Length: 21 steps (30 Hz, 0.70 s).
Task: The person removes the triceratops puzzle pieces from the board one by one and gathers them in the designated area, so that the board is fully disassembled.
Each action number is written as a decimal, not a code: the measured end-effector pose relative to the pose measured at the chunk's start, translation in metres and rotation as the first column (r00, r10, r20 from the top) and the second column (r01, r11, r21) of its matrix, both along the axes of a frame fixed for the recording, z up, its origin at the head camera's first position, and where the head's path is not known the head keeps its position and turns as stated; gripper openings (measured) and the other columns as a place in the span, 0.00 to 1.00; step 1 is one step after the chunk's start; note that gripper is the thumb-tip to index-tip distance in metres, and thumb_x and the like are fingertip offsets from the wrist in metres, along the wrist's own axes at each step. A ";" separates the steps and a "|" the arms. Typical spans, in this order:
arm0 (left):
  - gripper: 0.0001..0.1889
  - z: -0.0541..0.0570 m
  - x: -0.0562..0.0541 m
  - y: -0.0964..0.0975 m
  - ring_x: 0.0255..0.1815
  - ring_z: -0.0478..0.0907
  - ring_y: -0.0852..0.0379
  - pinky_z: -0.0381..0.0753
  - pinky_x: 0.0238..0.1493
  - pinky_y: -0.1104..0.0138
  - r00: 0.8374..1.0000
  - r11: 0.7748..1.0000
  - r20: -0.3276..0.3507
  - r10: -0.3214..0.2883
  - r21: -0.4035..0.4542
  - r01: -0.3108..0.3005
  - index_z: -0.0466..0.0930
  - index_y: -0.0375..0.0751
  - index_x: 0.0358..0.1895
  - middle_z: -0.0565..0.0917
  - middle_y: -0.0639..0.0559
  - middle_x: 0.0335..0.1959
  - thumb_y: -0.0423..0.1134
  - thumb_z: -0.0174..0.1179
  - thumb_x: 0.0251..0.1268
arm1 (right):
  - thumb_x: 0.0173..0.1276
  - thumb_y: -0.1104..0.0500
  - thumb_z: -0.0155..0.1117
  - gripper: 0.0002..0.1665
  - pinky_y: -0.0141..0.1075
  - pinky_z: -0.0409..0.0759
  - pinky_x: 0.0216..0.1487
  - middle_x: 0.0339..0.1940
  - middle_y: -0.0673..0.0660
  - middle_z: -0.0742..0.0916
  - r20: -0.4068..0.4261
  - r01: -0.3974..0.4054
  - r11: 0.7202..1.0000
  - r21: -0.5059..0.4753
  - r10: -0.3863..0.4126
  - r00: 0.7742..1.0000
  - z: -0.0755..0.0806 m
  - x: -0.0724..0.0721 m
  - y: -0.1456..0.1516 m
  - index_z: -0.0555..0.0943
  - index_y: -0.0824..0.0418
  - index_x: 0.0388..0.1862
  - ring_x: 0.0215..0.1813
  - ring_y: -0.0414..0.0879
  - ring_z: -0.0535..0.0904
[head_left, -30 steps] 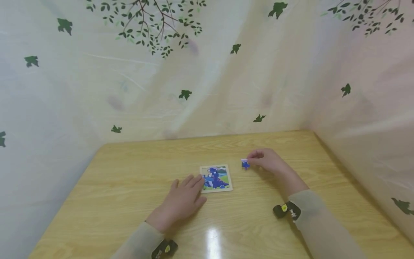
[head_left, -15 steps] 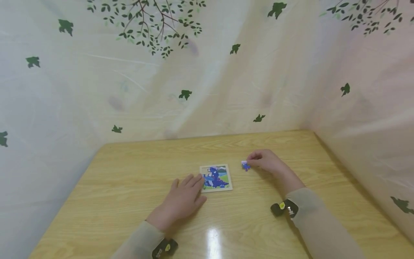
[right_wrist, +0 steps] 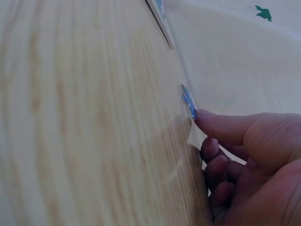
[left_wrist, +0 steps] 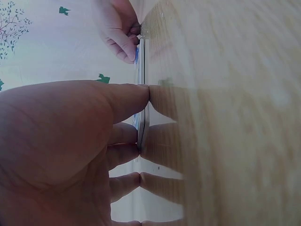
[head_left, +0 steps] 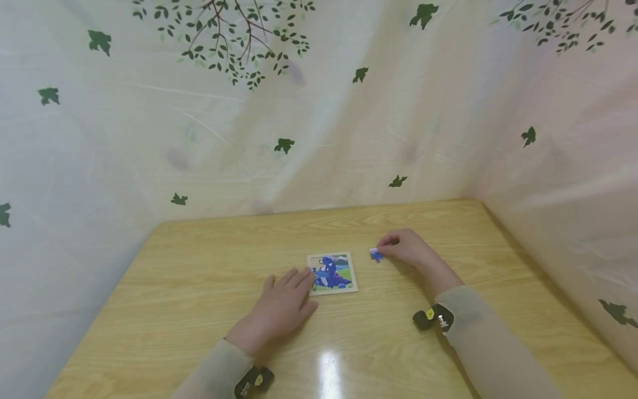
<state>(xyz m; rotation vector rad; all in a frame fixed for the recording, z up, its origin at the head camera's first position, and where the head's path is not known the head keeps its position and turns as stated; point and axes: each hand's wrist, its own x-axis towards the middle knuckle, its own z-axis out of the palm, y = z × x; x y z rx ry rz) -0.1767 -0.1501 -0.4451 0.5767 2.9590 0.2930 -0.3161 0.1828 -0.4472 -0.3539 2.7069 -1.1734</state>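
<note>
A small jigsaw puzzle of a blue dinosaur (head_left: 330, 277) lies flat on the table in a pale square tray (head_left: 354, 277). A bare pale patch shows in the tray's upper left corner. My left hand (head_left: 281, 310) rests with fingers extended, fingertips touching the tray's left edge and the table. Right of the tray, my right hand (head_left: 408, 247) pinches a blue puzzle piece (head_left: 376, 255) with a whitish top edge. In the right wrist view the puzzle piece (right_wrist: 188, 101) sits close over the tabletop at the thumb tip, while the other fingers curl beneath.
The light wood table (head_left: 224, 266) ends at a pale curtain (head_left: 224, 138) printed with leaves, behind and on both sides. Each sleeve cuff carries a dark wrist camera, such as the right one (head_left: 432, 317). A glare spot (head_left: 329, 371) lies near the front.
My right hand has shifted slightly left toward the tray with the puzzle piece, which has dipped a little. The left hand stays at the tray's edge.
</note>
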 end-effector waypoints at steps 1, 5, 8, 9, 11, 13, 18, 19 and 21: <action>0.35 0.000 0.000 0.000 0.89 0.57 0.38 0.51 0.82 0.27 1.000 1.000 0.001 0.000 0.000 0.000 0.66 0.43 0.87 0.63 0.47 0.88 0.57 0.55 0.88 | 0.78 0.57 0.75 0.11 0.58 0.78 0.67 0.50 0.61 0.91 -0.002 0.000 1.000 0.005 0.000 1.000 0.000 0.000 0.000 0.90 0.65 0.48 0.56 0.58 0.83; 0.35 0.000 0.000 0.000 0.89 0.57 0.38 0.51 0.83 0.27 1.000 1.000 0.003 -0.001 -0.003 0.001 0.66 0.43 0.87 0.63 0.47 0.89 0.57 0.55 0.88 | 0.78 0.57 0.75 0.11 0.57 0.79 0.67 0.50 0.60 0.91 -0.006 0.007 1.000 0.021 -0.007 1.000 -0.001 -0.001 -0.001 0.91 0.64 0.48 0.56 0.58 0.83; 0.35 0.001 0.000 0.000 0.89 0.57 0.38 0.51 0.83 0.27 1.000 1.000 0.000 -0.002 -0.005 0.002 0.66 0.43 0.87 0.63 0.47 0.89 0.57 0.55 0.88 | 0.78 0.56 0.75 0.10 0.57 0.78 0.66 0.50 0.60 0.91 -0.006 0.016 1.000 0.025 -0.016 1.000 -0.001 -0.001 -0.002 0.91 0.63 0.48 0.56 0.57 0.83; 0.35 0.001 0.001 0.000 0.89 0.57 0.38 0.51 0.83 0.27 1.000 1.000 -0.001 -0.002 -0.004 0.002 0.66 0.43 0.87 0.63 0.47 0.89 0.57 0.55 0.88 | 0.78 0.56 0.75 0.10 0.57 0.79 0.66 0.49 0.60 0.91 -0.007 0.017 0.999 0.029 -0.017 1.000 -0.001 -0.001 -0.002 0.91 0.63 0.48 0.55 0.57 0.83; 0.35 0.001 0.001 0.000 0.89 0.57 0.38 0.51 0.83 0.27 1.000 1.000 0.000 -0.002 -0.003 0.002 0.66 0.43 0.87 0.63 0.47 0.89 0.57 0.55 0.88 | 0.78 0.57 0.75 0.09 0.56 0.78 0.65 0.49 0.59 0.91 -0.008 0.021 0.999 0.034 -0.021 1.000 -0.001 -0.001 -0.002 0.91 0.62 0.48 0.55 0.57 0.83; 0.35 0.002 0.001 0.000 0.89 0.57 0.38 0.51 0.83 0.27 1.000 1.000 0.004 -0.002 -0.001 0.002 0.66 0.43 0.87 0.63 0.47 0.89 0.57 0.55 0.88 | 0.78 0.57 0.75 0.09 0.56 0.79 0.65 0.49 0.59 0.91 -0.010 0.018 0.999 0.042 -0.018 1.000 -0.001 -0.001 -0.002 0.91 0.62 0.48 0.54 0.57 0.82; 0.35 0.003 0.002 0.000 0.89 0.57 0.38 0.51 0.83 0.27 1.000 1.000 0.009 -0.002 0.003 0.002 0.66 0.42 0.87 0.63 0.47 0.89 0.57 0.55 0.88 | 0.78 0.58 0.75 0.08 0.56 0.78 0.65 0.49 0.59 0.91 -0.014 0.016 0.999 0.045 -0.016 1.000 -0.002 -0.001 -0.003 0.91 0.63 0.47 0.54 0.57 0.82; 0.35 0.003 0.002 0.000 0.89 0.57 0.38 0.50 0.83 0.27 1.000 1.000 0.011 -0.001 0.004 0.001 0.66 0.42 0.87 0.63 0.47 0.89 0.57 0.55 0.88 | 0.78 0.58 0.75 0.08 0.56 0.78 0.65 0.49 0.59 0.91 -0.013 0.019 0.999 0.045 -0.018 1.000 -0.003 -0.001 -0.003 0.91 0.63 0.47 0.54 0.56 0.82; 0.35 0.003 0.002 0.000 0.89 0.57 0.38 0.50 0.83 0.27 1.000 1.000 0.013 0.000 0.004 0.000 0.66 0.42 0.87 0.63 0.47 0.89 0.57 0.55 0.88 | 0.78 0.58 0.75 0.08 0.56 0.78 0.65 0.49 0.59 0.91 -0.013 0.019 0.999 0.045 -0.019 1.000 -0.003 -0.001 -0.004 0.91 0.63 0.47 0.54 0.56 0.82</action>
